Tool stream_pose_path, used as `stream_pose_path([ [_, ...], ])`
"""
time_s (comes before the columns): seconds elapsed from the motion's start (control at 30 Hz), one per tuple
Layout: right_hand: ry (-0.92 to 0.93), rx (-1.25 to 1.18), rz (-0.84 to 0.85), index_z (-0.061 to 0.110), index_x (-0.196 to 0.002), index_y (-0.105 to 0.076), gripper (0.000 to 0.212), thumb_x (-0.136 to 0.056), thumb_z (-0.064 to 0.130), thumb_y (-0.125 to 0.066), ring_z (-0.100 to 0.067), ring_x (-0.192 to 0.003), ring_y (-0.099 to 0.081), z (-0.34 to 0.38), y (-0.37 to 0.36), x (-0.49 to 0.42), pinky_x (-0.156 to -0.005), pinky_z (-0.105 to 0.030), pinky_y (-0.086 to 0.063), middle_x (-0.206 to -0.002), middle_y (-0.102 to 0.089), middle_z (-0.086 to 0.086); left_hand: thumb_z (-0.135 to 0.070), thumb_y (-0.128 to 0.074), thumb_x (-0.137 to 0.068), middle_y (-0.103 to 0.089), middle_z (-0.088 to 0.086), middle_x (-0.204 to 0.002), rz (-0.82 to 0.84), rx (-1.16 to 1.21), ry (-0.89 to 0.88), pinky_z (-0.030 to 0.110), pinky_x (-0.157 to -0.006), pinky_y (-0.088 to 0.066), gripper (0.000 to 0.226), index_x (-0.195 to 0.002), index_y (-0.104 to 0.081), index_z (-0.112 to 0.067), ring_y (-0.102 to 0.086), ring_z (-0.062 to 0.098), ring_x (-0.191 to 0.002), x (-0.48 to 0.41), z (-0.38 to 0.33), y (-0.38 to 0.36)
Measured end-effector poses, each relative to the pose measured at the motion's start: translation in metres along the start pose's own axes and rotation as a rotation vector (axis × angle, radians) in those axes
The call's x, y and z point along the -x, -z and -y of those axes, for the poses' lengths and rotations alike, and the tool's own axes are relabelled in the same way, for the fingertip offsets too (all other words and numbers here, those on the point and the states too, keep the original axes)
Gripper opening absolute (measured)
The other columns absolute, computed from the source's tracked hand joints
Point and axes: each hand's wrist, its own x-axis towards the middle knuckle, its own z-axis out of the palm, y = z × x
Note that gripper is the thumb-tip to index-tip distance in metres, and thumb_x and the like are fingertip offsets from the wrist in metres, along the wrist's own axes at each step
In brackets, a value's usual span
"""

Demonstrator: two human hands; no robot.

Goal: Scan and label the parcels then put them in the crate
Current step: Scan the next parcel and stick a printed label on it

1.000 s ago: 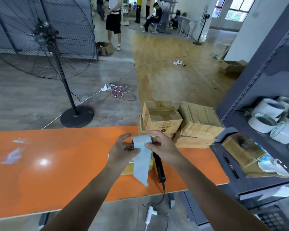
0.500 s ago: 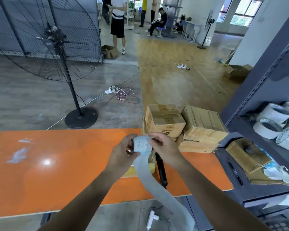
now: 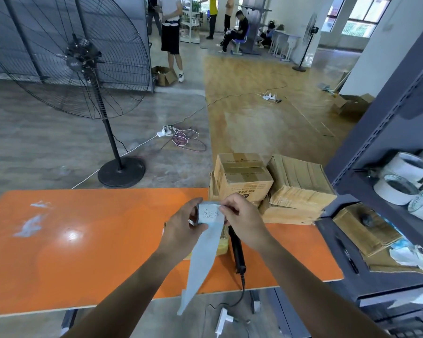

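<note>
The label [image 3: 210, 214] is a small white square with handwritten characters, held above the orange table [image 3: 83, 240] near its right end. A long pale backing strip [image 3: 202, 262] hangs from it past the table's near edge. The left hand [image 3: 182, 228] grips the label's left side and the right hand [image 3: 243, 222] pinches its right edge. Beneath them lie a yellow parcel [image 3: 222, 245] and, just beside it, a black scanner [image 3: 235, 250]. Cardboard boxes [image 3: 244, 176] crowd the far right corner and a dark shelf rack [image 3: 376, 191] stands close on the right. The table's left half lies bare.
</note>
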Motion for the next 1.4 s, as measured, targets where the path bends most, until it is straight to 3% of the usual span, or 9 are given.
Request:
stream_pose_path([
  [0.2, 0.000, -0.017, 0.082, 0.030, -0.087, -0.053, 0.018, -0.101, 0.019, -0.052, -0.026, -0.088, -0.066, -0.001, 0.001, 0.006, -0.079, -0.053, -0.055, -0.089, -0.066, -0.007, -0.005, -0.067, -0.081, -0.067, 0.003, -0.088, 0.037, 0.159, 0.148, 0.044, -0.066, -0.053, 0.039, -0.106, -0.051, -0.031, -0.062, 0.017, -0.076, -0.006, 0.003, -0.004],
  [0.4, -0.097, -0.230, 0.102, 0.024, -0.100, -0.057, 0.013, -0.104, 0.029, -0.046, -0.021, -0.088, -0.072, 0.003, 0.006, 0.008, -0.082, -0.038, -0.060, -0.094, -0.071, -0.004, -0.001, -0.064, -0.085, -0.051, -0.008, -0.068, 0.026, 0.176, 0.112, 0.018, -0.054, -0.038, 0.022, -0.084, -0.055, -0.021, -0.047, 0.006, -0.060, -0.006, 0.005, -0.005],
  [0.73, -0.445, -0.472, 0.027, 0.012, -0.110, -0.062, 0.014, -0.098, 0.020, -0.060, -0.028, -0.088, -0.074, -0.007, 0.007, -0.006, -0.088, -0.046, -0.059, -0.096, -0.075, -0.012, -0.006, -0.062, -0.091, -0.052, -0.008, -0.073, 0.079, 0.266, 0.045, 0.017, -0.058, -0.038, 0.016, -0.086, -0.055, -0.019, -0.047, 0.006, -0.064, -0.002, 0.004, -0.005],
  [0.87, -0.480, -0.491, 0.023, 0.012, -0.111, -0.062, 0.017, -0.096, 0.018, -0.063, -0.024, -0.091, -0.074, -0.015, 0.007, -0.006, -0.090, -0.043, -0.058, -0.101, -0.075, -0.011, -0.011, -0.058, -0.095, -0.043, -0.014, -0.059, 0.081, 0.289, 0.052, 0.017, -0.055, -0.032, 0.017, -0.081, -0.052, -0.018, -0.037, 0.006, -0.056, 0.000, 0.002, -0.008],
  [0.93, -0.479, -0.486, -0.002, 0.012, -0.112, -0.061, 0.018, -0.096, 0.018, -0.063, -0.022, -0.089, -0.074, -0.018, 0.008, -0.005, -0.081, -0.034, -0.060, -0.101, -0.075, -0.010, -0.014, -0.060, -0.094, -0.045, -0.007, -0.061, 0.076, 0.295, 0.072, 0.021, -0.057, -0.034, 0.016, -0.080, -0.055, -0.018, -0.040, 0.009, -0.058, -0.001, 0.003, -0.011],
  [1.03, -0.467, -0.478, -0.055, 0.017, -0.105, -0.059, 0.011, -0.096, 0.017, -0.064, -0.019, -0.082, -0.073, -0.022, 0.012, -0.003, -0.063, -0.023, -0.057, -0.099, -0.073, -0.010, -0.016, -0.065, -0.092, -0.057, -0.015, -0.063, 0.035, 0.337, 0.154, 0.025, -0.065, -0.041, 0.011, -0.081, -0.062, -0.018, -0.051, 0.005, -0.063, -0.003, 0.006, -0.018],
  [1.1, -0.449, -0.427, -0.098, 0.020, -0.100, -0.057, 0.009, -0.095, 0.016, -0.064, -0.022, -0.085, -0.071, -0.029, 0.016, -0.002, -0.065, -0.025, -0.059, -0.101, -0.071, -0.011, -0.018, -0.067, -0.090, -0.062, -0.015, -0.070, 0.004, 0.367, 0.216, 0.030, -0.070, -0.046, 0.008, -0.083, -0.067, -0.018, -0.056, 0.006, -0.069, -0.006, 0.007, -0.023],
  [1.23, -0.391, -0.240, -0.144, 0.020, -0.104, -0.059, 0.010, -0.095, 0.017, -0.061, -0.028, -0.086, -0.068, -0.051, 0.032, 0.003, -0.079, -0.040, -0.059, -0.097, -0.067, -0.010, -0.016, -0.065, -0.091, -0.066, 0.006, -0.085, -0.060, 0.463, 0.378, 0.036, -0.075, -0.053, 0.005, -0.089, -0.069, -0.015, -0.058, 0.017, -0.077, -0.012, 0.005, -0.037],
  [1.4, -0.406, 0.024, -0.163, 0.014, -0.108, -0.057, 0.015, -0.094, 0.010, -0.055, -0.014, -0.059, -0.050, -0.095, 0.068, 0.010, -0.048, -0.018, -0.038, -0.075, -0.058, -0.002, -0.012, -0.066, -0.090, -0.066, 0.006, -0.076, -0.028, 0.530, 0.559, 0.031, -0.070, -0.051, 0.003, -0.088, -0.068, -0.012, -0.061, 0.020, -0.074, -0.016, 0.004, -0.063],
])
